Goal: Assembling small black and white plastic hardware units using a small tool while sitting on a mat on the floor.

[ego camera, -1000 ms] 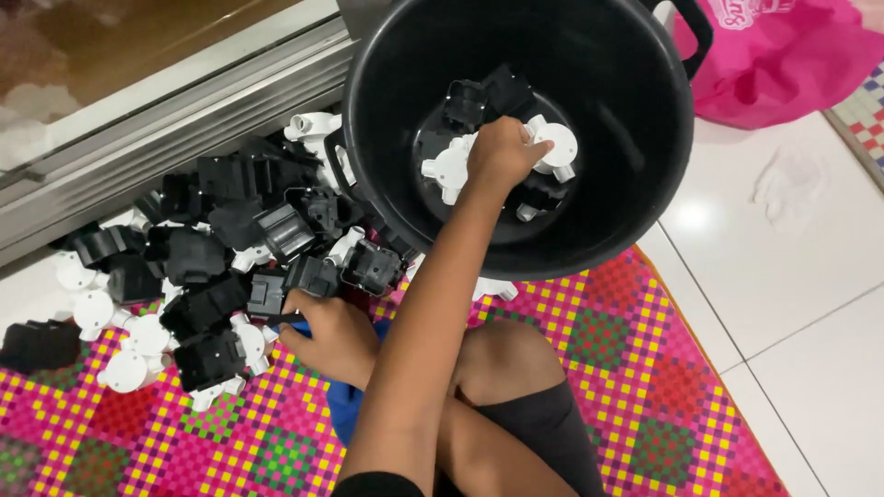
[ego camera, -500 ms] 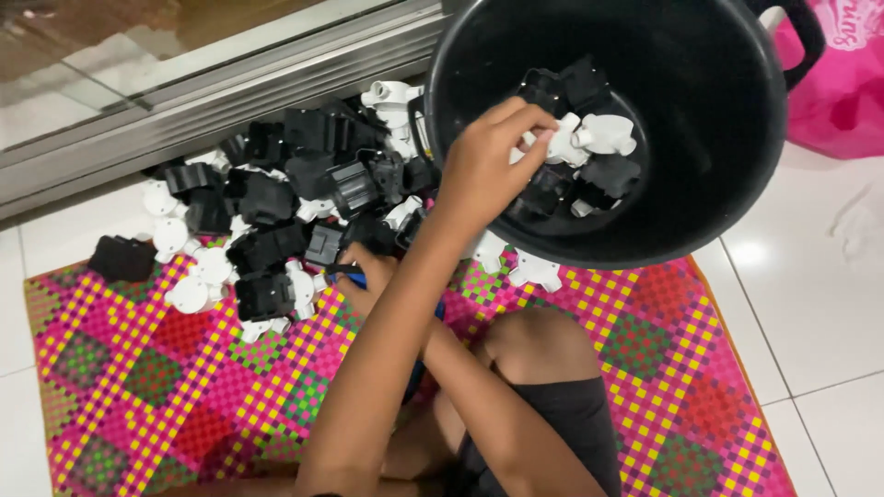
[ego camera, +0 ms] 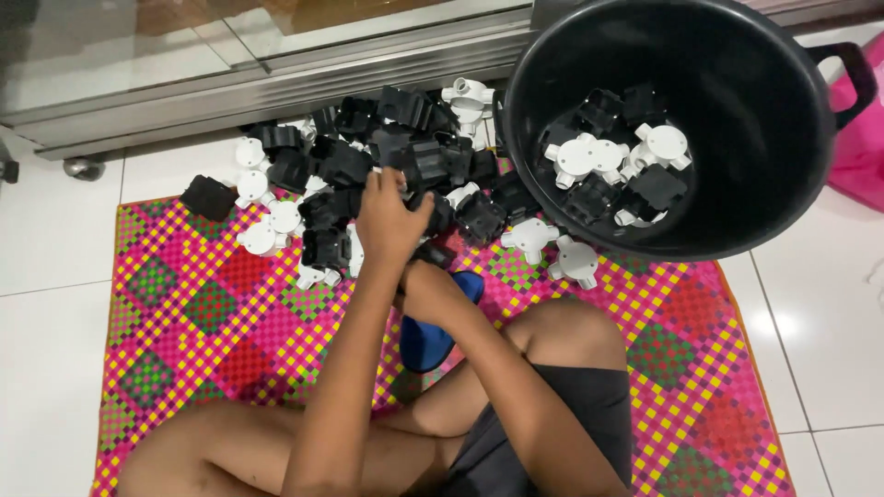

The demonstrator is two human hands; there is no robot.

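Note:
A heap of black and white round conduit junction boxes [ego camera: 350,166] lies on the floor and on the top edge of a pink chequered mat [ego camera: 212,313]. My left hand [ego camera: 391,216] reaches over the heap with its fingers curled down on a black junction box [ego camera: 433,207]. Just below it my right hand [ego camera: 428,285] grips another black piece [ego camera: 433,253], mostly hidden by the fingers. A big black bucket [ego camera: 783,184] stands tilted at the upper right, with several black and white boxes [ego camera: 612,166] inside.
Two white junction boxes [ego camera: 552,248] lie on the mat by the bucket's rim. A blue object [ego camera: 428,345] sits under my right wrist. My bent knee [ego camera: 571,331] is beside it. A metal door rail [ego camera: 276,83] runs behind the heap. Pink cloth [ego camera: 861,156] lies at the far right.
My left hand has come out of the bucket and moved left and down onto the heap. The view has shifted, so the bucket now sits further right.

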